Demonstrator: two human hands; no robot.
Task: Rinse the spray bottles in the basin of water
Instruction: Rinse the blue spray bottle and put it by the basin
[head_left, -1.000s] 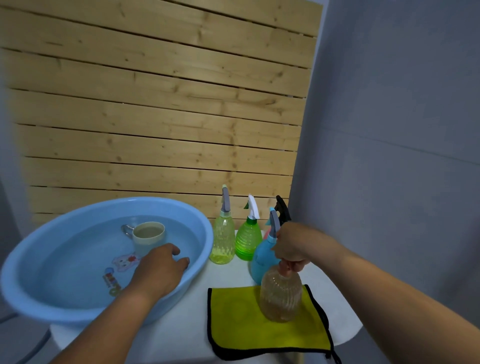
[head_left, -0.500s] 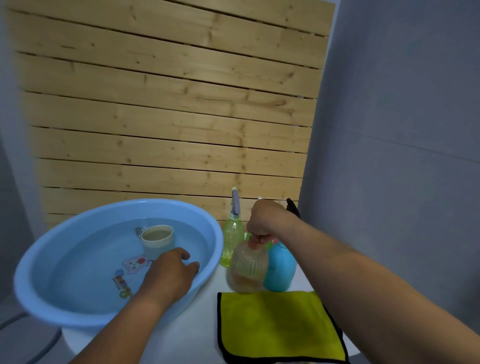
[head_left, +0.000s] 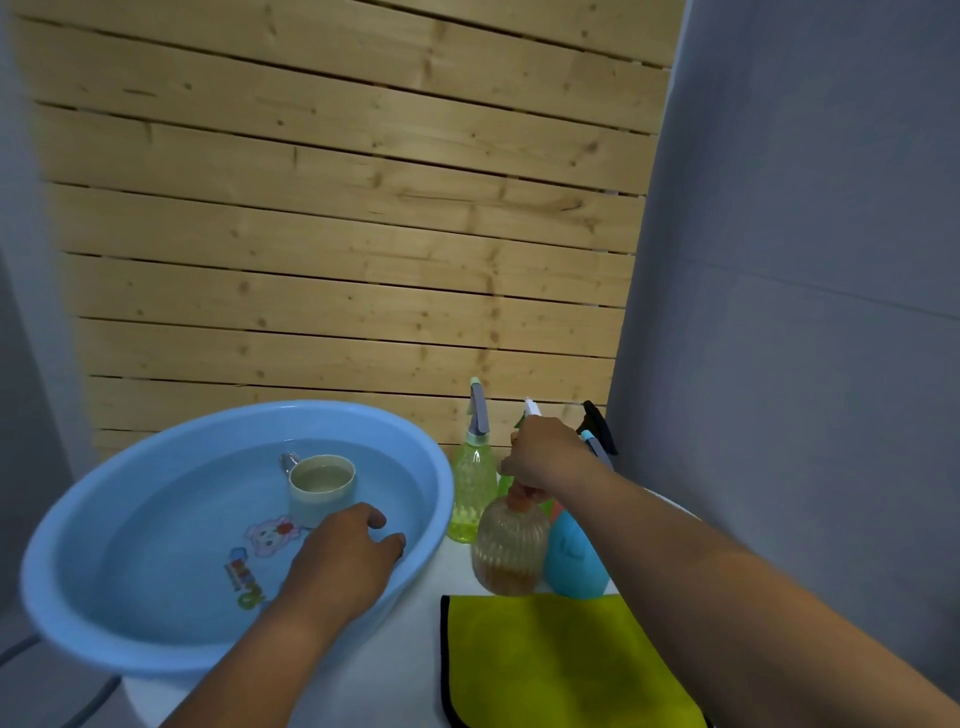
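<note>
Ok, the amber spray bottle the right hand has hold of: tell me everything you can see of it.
The amber spray bottle is clear, ribbed plastic, bulb-shaped, with an orange collar at the neck. Amber liquid sits low in it. It stands or hangs roughly upright just behind the yellow cloth, between the pale green bottle and the blue bottle. The right hand grips its top, hiding the sprayer head. Whether its base touches the table cannot be told.

Both forearms are bare, with no sleeves visible.
</note>
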